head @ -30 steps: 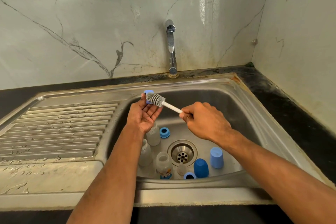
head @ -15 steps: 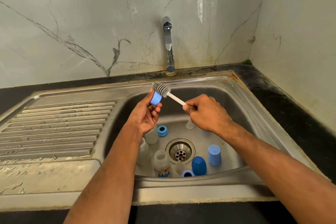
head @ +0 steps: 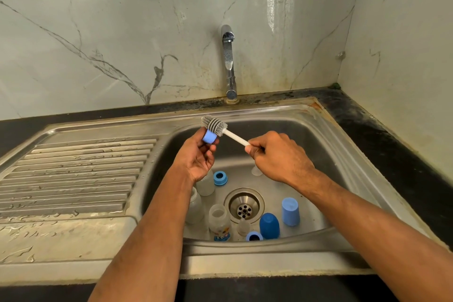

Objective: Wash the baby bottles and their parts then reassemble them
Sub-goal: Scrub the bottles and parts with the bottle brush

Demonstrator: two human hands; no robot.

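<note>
My left hand (head: 199,157) pinches a small light-blue cap (head: 209,136) over the sink (head: 326,135), and my right hand (head: 277,157) is clenched round the white handle of the brush (head: 215,125), whose grey bristles touch the cap's top edge; my fist hides the handle's end. Below, my left forearm covers parts of two clear bottles (head: 205,185), a third bottle (head: 220,222) stands by the drain (head: 244,205), and a clear piece behind my right wrist is too hidden to name.
</note>
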